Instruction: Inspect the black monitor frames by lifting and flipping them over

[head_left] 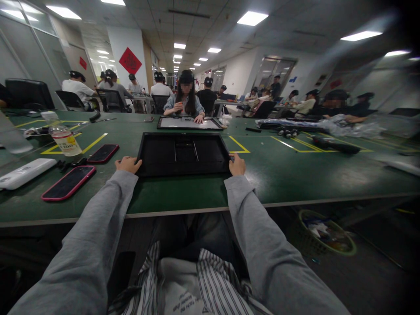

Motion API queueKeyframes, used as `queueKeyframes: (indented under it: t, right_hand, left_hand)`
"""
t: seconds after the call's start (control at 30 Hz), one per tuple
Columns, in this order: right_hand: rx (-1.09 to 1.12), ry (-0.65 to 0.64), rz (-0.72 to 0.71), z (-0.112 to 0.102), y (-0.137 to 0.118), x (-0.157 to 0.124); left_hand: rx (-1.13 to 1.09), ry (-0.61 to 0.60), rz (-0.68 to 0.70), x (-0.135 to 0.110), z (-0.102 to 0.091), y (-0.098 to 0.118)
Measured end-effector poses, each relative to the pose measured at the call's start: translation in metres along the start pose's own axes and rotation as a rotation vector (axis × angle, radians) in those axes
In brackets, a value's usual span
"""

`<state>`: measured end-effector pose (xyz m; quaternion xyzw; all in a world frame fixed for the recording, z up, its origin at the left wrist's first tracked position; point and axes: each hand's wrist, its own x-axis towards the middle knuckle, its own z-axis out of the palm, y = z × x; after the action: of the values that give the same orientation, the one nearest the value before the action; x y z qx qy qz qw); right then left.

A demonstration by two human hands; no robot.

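Note:
A wide black monitor back cover point(157, 153) is in front of me at the green table. It looks like a shallow tray with a raised rim, with a recessed middle part and two thin silvery strips. My left hand point(128, 165) grips its left edge, fingers curled around the side. At the opposite edge, my right hand point(237, 165) holds on in the same way, thumb near the rim. Whether the cover's underside touches the table cannot be made out.
Left on the green table point(278, 175) are two pink-cased phones point(68, 183) point(103, 153), a white device point(28, 173) and a drink bottle point(65, 138). Across, a co-worker's hand rests on a framed panel point(187, 123). A power tool point(334, 144) and plastic wrap point(351, 127) lie right; a basket point(324, 234) stands below.

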<state>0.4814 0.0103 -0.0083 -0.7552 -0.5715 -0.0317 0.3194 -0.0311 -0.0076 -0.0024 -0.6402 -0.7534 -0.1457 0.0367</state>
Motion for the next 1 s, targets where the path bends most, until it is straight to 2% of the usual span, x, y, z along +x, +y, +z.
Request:
queueKeyframes:
  t: [0.27,0.4,0.6,0.83,1.0]
  right_hand:
    - [0.077,0.012,0.021,0.0,0.0,0.0]
    - [0.08,0.01,0.027,0.001,0.001,0.001]
    - [0.095,-0.001,0.041,0.003,0.002,0.002]
    - [0.122,0.001,0.063,0.003,0.001,0.002]
    - [0.084,0.011,0.051,0.002,0.001,0.002]
  left_hand:
    - [-0.077,-0.061,-0.088,-0.007,-0.007,0.006]
    - [-0.073,-0.052,-0.059,-0.005,-0.008,0.006]
    - [-0.081,-0.003,-0.045,0.0,-0.004,0.0]
    - [-0.196,-0.047,-0.136,0.01,0.004,-0.006]
    - [-0.207,-0.047,-0.138,0.012,0.004,-0.007]
